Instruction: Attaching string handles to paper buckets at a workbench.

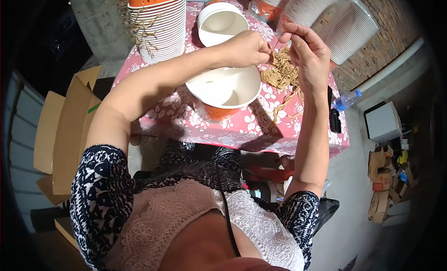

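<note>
Left hand [249, 48]: fingers curled, thumb and index tips pinched together on a thin strand of tan twisted cord; held above the near tub.
Right hand [313, 57]: raised over the cord; thumb and index extended and bent toward the left hand; cannot tell whether a strand lies between them.
Cord: loose heap of tan twisted cord [281, 73], on the table below and between the hands; tails trail toward the front edge.
Tubs: round tub, white inside, orange outside [216, 113], just beside the heap; white round tub [223, 39] behind it.
Stack: tall nested white-rimmed orange tubs [165, 36], back left; short tan cord pieces [145, 29] hang on its side.
Table: pink cloth with white flowers [186, 115]; plastic-wrapped tub stacks [309, 5] at the back right.
</note>
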Available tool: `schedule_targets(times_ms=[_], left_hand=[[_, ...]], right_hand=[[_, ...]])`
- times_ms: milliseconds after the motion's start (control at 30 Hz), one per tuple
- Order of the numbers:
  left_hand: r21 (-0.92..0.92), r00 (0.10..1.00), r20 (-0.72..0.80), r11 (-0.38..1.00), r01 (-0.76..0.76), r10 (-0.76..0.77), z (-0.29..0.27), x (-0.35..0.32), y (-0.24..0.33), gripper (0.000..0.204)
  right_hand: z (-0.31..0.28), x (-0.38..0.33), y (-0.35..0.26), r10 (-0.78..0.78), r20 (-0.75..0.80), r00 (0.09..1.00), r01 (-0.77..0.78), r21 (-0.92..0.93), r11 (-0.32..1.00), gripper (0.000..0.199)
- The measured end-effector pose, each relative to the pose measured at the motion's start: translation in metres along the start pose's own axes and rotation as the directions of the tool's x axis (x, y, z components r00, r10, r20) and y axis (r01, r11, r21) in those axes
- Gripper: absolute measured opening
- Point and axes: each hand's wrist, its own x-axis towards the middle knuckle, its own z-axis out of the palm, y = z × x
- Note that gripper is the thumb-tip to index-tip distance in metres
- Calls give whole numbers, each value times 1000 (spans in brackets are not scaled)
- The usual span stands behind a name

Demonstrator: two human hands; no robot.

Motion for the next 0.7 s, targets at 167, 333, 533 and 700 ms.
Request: schedule_targets(times_ms=[167,333,533,700], left_hand=[[69,997,-21,995,76,-75,-1,3,-17,19],[148,988,-7,977,153,-154,-2,7,-16,17],[261,1000,2,965,22,-24,8,9,-22,22],[252,995,-5,962,100,-102,16,6,-30,23]], right_hand=[[-5,4,-4,30,-88,996,-24,68,997,23],[-3,3,-2,58,-104,993,-42,145,988,24],[-9,-4,6,72,-174,982,-40,182,983,26],[-12,2,18,26,-192,981,19,228,974,29]])
